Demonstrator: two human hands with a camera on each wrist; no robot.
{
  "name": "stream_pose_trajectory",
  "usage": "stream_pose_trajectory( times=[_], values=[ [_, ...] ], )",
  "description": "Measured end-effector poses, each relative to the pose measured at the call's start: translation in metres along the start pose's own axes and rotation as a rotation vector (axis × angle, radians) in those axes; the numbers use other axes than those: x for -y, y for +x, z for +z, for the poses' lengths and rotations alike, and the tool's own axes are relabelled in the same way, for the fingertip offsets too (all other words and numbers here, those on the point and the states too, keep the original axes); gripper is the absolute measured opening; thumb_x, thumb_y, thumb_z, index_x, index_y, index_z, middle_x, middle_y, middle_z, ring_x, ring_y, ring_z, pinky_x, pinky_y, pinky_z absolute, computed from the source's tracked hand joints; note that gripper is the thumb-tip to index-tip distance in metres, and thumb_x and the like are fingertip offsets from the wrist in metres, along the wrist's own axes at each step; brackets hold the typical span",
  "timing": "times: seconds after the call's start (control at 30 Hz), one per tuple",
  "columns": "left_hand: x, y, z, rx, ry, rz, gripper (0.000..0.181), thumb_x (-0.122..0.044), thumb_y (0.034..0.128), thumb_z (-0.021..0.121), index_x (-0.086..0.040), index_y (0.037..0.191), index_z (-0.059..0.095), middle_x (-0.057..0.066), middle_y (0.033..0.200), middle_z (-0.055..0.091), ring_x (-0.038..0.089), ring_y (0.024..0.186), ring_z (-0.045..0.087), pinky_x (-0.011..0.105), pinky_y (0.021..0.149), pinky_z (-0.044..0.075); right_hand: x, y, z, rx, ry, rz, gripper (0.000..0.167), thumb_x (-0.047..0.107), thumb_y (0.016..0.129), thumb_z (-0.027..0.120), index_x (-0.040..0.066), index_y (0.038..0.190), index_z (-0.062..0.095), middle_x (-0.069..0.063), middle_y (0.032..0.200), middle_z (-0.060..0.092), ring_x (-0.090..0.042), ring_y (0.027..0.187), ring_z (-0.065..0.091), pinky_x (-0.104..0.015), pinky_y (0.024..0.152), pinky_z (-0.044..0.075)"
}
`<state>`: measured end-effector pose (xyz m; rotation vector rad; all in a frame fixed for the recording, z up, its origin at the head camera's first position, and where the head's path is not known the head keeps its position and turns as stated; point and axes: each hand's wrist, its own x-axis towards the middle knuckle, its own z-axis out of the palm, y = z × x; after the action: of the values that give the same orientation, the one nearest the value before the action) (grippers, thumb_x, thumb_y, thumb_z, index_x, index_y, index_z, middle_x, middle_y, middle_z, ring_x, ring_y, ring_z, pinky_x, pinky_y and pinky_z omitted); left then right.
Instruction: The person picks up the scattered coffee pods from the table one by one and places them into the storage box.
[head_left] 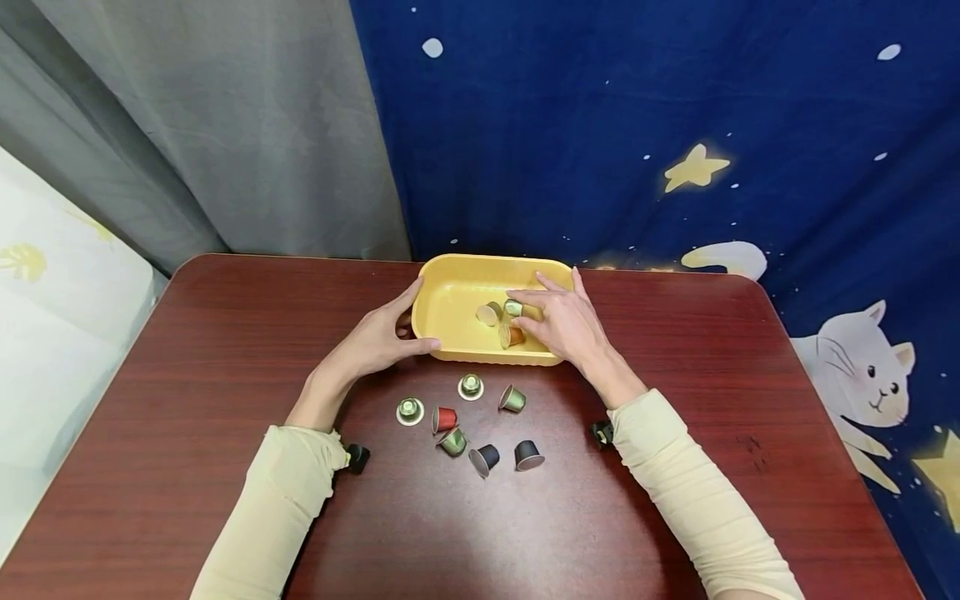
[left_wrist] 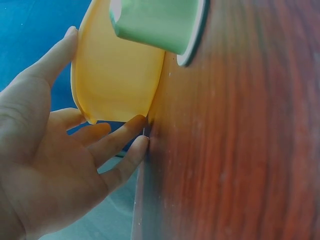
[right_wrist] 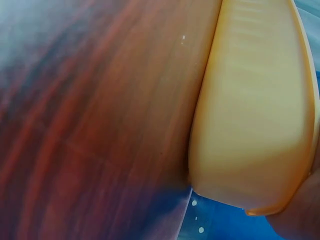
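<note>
A yellow plastic basin point(head_left: 457, 329) stands at the table's far edge. My left hand point(head_left: 378, 337) holds its left end, the thumb over the near rim and fingers along the outer end wall. Inside the basin, my right hand point(head_left: 566, 321) pinches a green coffee capsule point(head_left: 513, 307) between thumb and index finger, its wrist crossing the right rim. Close by lie an orange capsule point(head_left: 513, 336) and a capsule with a pale lid point(head_left: 488, 314). The right wrist view shows mostly the basin's outer wall point(right_wrist: 250, 110); the right fingers are hidden there.
Several capsules lie in front of the basin: green ones point(head_left: 513, 398), a red one point(head_left: 444, 419) and two black ones point(head_left: 528, 455). Two green capsules point(head_left: 410, 409) stand lid down. One green capsule point(left_wrist: 155, 22) looms close in the left wrist view. Curtains hang behind the table point(head_left: 675, 517).
</note>
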<state>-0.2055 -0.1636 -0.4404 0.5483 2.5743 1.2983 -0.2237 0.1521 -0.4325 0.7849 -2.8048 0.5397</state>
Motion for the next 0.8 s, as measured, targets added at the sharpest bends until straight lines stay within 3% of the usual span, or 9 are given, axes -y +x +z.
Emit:
stream_pose_trajectory(
  times=[0.4, 0.8],
  values=[
    [-0.0004, -0.0021, -0.0006, 0.012, -0.035, -0.021, 0.106, -0.040, 0.0816, 0.082, -0.028, 0.160, 0.012, 0.014, 0.141, 0.054, 0.024, 0.108, 0.066, 0.036, 0.086, 0.055, 0.0048, 0.0039, -0.0027, 0.135, -0.115, 0.066, 0.042, 0.043, 0.089, 0.072, 0.030, 0.130, 0.068, 0.004, 0.095, 0.076, -0.025, 0.136, 0.047, -0.054, 0.119, -0.005],
    [0.0007, -0.0007, 0.0005, 0.013, -0.042, -0.019, 0.105, -0.038, 0.0817, 0.082, -0.029, 0.160, 0.013, 0.013, 0.144, 0.051, 0.023, 0.109, 0.066, 0.034, 0.085, 0.056, 0.0044, 0.0022, -0.0017, 0.143, -0.122, 0.090, 0.043, 0.047, 0.090, 0.070, 0.030, 0.130, 0.068, 0.006, 0.096, 0.076, -0.024, 0.133, 0.051, -0.052, 0.119, -0.005]
  ],
)
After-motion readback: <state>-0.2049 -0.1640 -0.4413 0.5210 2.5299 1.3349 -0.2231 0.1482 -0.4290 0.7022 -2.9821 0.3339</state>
